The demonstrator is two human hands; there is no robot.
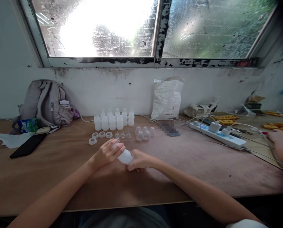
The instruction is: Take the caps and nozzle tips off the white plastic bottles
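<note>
A frosted white baby bottle (pixel 125 157) lies tilted between my hands above the front part of the table. My left hand (pixel 108 152) is wrapped round its upper-left end, covering that end. My right hand (pixel 139 159) grips the lower-right end, with the fingers partly hidden beneath. Just beyond the hands are white collar rings (pixel 102 134), several clear nipples (pixel 122 135) and several clear dome caps (pixel 146 135). Behind these, several white baby bottles (pixel 112 122) stand upright in rows, the rear ones with nipples on top.
On the left are a grey backpack (pixel 43 101), a black phone (pixel 28 145) and a white tissue (pixel 13 140). A white plastic bag (pixel 167 99) leans on the wall. A power strip (pixel 217 134) with cables lies right; another person's hand (pixel 281 144) rests at the far right.
</note>
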